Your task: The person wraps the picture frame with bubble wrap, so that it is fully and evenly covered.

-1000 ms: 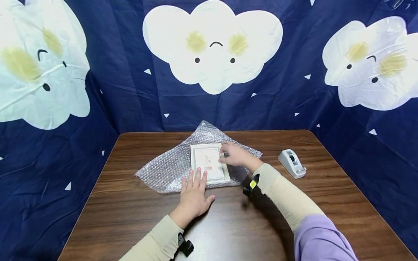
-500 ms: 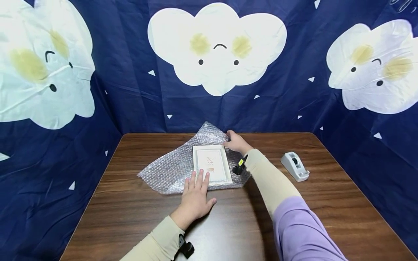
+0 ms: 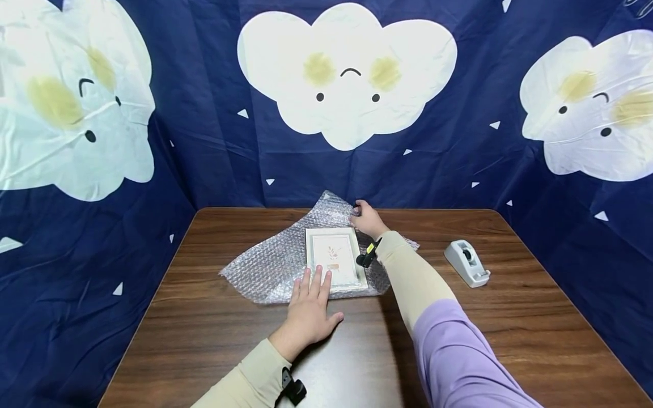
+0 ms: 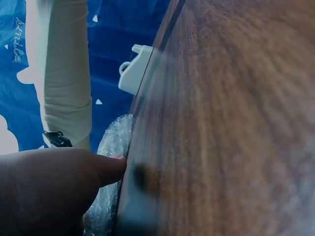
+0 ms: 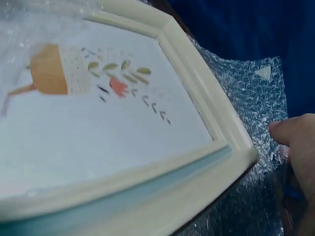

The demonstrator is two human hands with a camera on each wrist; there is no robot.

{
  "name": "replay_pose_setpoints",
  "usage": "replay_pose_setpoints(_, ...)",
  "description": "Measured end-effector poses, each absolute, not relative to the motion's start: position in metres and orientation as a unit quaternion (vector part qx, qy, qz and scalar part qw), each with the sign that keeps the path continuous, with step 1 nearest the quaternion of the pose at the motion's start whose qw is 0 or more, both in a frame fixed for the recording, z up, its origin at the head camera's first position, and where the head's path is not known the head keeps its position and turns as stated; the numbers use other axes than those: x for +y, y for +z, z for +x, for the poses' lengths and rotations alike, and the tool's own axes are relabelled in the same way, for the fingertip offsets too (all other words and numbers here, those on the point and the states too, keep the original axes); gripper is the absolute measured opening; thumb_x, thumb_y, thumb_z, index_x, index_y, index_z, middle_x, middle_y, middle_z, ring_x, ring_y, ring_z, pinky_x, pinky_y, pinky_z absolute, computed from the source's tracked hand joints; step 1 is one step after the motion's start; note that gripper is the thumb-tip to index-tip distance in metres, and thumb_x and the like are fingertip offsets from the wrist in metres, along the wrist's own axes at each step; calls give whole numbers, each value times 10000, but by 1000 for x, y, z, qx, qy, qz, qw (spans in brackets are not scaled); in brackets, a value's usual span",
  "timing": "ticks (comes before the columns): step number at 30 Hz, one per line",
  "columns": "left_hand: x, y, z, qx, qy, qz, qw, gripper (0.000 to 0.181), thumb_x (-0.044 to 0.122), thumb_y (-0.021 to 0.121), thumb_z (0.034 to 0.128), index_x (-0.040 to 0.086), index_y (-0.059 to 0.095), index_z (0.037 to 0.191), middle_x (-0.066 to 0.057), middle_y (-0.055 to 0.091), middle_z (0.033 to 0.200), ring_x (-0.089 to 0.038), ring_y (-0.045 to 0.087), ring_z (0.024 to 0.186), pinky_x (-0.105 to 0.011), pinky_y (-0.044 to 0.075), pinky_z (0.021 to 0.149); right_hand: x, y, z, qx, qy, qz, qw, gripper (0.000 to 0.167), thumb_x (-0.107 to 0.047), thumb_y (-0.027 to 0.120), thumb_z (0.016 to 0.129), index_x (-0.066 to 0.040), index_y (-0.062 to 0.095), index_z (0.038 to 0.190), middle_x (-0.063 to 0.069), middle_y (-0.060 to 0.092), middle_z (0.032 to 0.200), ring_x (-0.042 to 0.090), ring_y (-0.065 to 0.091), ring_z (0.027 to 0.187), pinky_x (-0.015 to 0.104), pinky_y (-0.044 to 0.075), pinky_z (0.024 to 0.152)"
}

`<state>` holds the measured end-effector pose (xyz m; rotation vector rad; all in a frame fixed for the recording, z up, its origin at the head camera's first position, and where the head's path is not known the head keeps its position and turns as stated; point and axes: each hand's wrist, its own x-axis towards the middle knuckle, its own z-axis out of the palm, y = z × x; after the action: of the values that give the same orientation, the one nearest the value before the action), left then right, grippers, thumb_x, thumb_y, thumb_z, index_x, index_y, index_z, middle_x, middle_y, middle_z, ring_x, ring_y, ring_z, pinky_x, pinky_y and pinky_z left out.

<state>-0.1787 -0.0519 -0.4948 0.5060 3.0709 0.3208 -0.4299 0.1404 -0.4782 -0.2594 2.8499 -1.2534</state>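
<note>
Right hand (image 3: 369, 221), frame (image 3: 335, 255) to bubble wrap (image 3: 272, 267)

Left fingers (image 3: 315, 282) straight, slightly spread

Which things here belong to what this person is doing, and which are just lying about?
Part of the job:
Cream rectangular picture frame, left hand spread at its near edge
Clear plastic bubble-wrap sheet, under the frame, right hand gripping its far edge

Apparently just there:
White plastic tape dispenser, untouched, though it may belong too
Navy cloth backdrop with white clouds
</note>
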Motion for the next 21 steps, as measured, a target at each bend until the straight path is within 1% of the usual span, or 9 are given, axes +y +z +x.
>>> replay_pose_setpoints(4, -52, -494, -179, 981, 104, 162, 8, 960, 576, 608, 932, 64, 180, 1621, -190, 103, 1680, -423, 59, 1536, -588, 80, 1221, 136, -474, -430, 907, -410, -87, -22, 575, -136, 641, 982, 16, 418, 1490, 191, 628, 1301, 327, 579, 1239, 429, 474, 1037)
replay_pose_setpoints(9, -53, -494, -179, 980, 110, 168, 6, 985, 596, 622, 912, 64, 189, 1620, -190, 113, 1678, -425, 65, 1535, -593, 70, 1220, 126, -469, -428, 896, -429, -106, -31, 490, -122, 644, 994, -13, 497, 1449, 157, 657, 1252, 296, 616, 1194, 415, 495, 1009)
replay_pose_setpoints(11, -54, -494, -179, 979, 114, 171, 3, 998, 603, 632, 900, 62, 199, 1618, -192, 124, 1676, -426, 71, 1534, -595, 69, 1219, 122, -467, -427, 891, -437, -116, -34, 440, -121, 641, 999, -19, 541, 1415, 148, 669, 1218, 283, 635, 1150, 408, 507, 984)
replay_pose_setpoints(13, -55, -494, -179, 978, 119, 174, 1, 1004, 608, 637, 894, 59, 207, 1616, -195, 131, 1674, -428, 74, 1534, -600, 67, 1217, 119, -466, -426, 889, -439, -125, -42, 367, -125, 638, 1003, -27, 602, 1354, 132, 687, 1171, 268, 655, 1083, 401, 525, 939)
replay_pose_setpoints(17, -56, -492, -179, 976, 129, 177, 5, 1005, 612, 632, 895, 59, 205, 1616, -197, 125, 1675, -432, 60, 1533, -616, 59, 1211, 116, -462, -424, 892, -425, -139, -66, 186, -152, 655, 995, -68, 728, 1144, 82, 734, 1071, 220, 666, 955, 376, 540, 860)
replay_pose_setpoints(19, -57, -492, -179, 975, 135, 179, 8, 1003, 612, 631, 897, 57, 205, 1615, -199, 121, 1674, -436, 52, 1533, -624, 51, 1208, 116, -459, -421, 892, -422, -145, -73, 135, -160, 666, 988, -82, 748, 1061, 61, 744, 1046, 192, 661, 941, 358, 534, 857)
replay_pose_setpoints(21, -57, -491, -179, 974, 139, 181, 11, 1001, 615, 624, 902, 56, 201, 1616, -199, 115, 1675, -436, 44, 1533, -625, 44, 1208, 115, -458, -418, 890, -422, -153, -74, 114, -157, 671, 982, -82, 749, 1015, 57, 747, 1026, 181, 661, 928, 348, 531, 852)
